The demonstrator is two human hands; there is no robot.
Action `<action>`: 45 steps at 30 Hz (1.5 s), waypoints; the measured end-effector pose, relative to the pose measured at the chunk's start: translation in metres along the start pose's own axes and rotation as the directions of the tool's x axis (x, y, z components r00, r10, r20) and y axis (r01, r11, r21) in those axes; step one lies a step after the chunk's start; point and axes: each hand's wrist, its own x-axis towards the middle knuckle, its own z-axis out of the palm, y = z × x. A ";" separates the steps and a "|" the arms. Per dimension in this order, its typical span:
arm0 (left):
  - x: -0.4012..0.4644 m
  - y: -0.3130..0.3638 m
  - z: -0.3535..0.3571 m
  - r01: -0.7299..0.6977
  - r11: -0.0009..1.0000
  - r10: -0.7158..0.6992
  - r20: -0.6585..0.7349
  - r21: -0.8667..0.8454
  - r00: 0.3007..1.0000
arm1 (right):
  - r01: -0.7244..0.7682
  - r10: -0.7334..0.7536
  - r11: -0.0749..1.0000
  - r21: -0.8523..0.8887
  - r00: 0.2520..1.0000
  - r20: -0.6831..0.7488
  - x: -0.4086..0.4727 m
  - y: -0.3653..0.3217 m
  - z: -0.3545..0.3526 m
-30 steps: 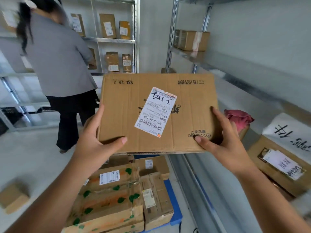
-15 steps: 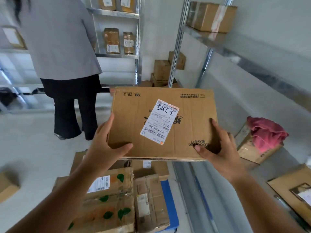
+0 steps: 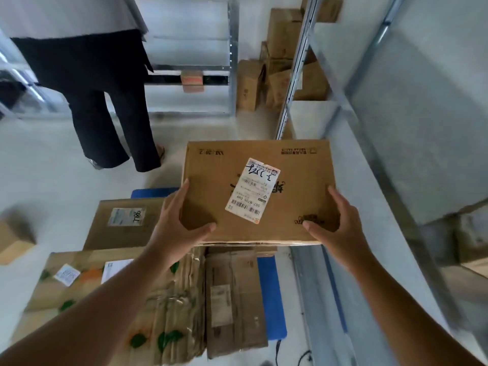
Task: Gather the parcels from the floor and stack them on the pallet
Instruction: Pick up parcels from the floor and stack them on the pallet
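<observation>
Overhead, the cardboard parcel [image 3: 258, 191] shows a white shipping label [image 3: 252, 194] reading "507-N705 069" upside down. It hangs above stacked parcels [image 3: 163, 299] on the blue pallet [image 3: 272, 297], with open floor [image 3: 52, 175] leftward. The left hand [image 3: 182, 223] and right hand [image 3: 335, 228] grip its near corners, thumbs on top.

The cardboard parcel [image 3: 260, 191], gripped by the left hand [image 3: 175, 223] and right hand [image 3: 335, 228], has been lowered from chest height toward the boxes stacked on the blue pallet [image 3: 272, 299], now seen from above.
</observation>
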 end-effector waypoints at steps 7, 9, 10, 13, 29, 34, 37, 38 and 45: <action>0.093 -0.103 0.071 0.064 0.990 -0.081 0.137 0.127 0.987 | -0.135 0.134 0.991 0.025 0.991 0.017 0.063 0.112 0.102; 0.119 -0.125 0.090 0.074 0.985 -0.100 0.160 0.156 0.982 | -0.146 0.146 0.989 0.005 0.989 0.008 0.081 0.137 0.128; 0.131 -0.136 0.099 0.072 0.983 -0.101 0.168 0.171 0.981 | -0.146 0.146 0.989 -0.002 0.989 0.002 0.090 0.148 0.139; 0.163 -0.163 0.124 0.051 0.967 -0.101 0.187 0.251 0.977 | -0.144 0.144 0.990 -0.014 0.990 0.006 0.121 0.180 0.167; 0.220 -0.214 0.157 0.054 0.805 -0.290 0.313 0.591 0.905 | -0.171 0.160 0.981 0.092 0.981 0.112 0.161 0.257 0.224; 0.220 -0.215 0.151 0.041 0.768 -0.311 0.317 0.639 0.896 | -0.161 0.148 0.981 0.108 0.982 0.114 0.157 0.259 0.232; 0.222 -0.215 0.146 0.043 0.748 -0.314 0.296 0.662 0.902 | -0.152 0.138 0.983 0.105 0.982 0.130 0.158 0.259 0.238; 0.222 -0.215 0.145 0.042 0.741 -0.316 0.293 0.670 0.903 | -0.147 0.133 0.984 0.096 0.981 0.139 0.158 0.258 0.239; 0.214 -0.204 0.147 0.028 0.706 -0.300 0.263 0.707 0.917 | -0.140 0.137 0.990 0.008 0.977 0.166 0.156 0.249 0.232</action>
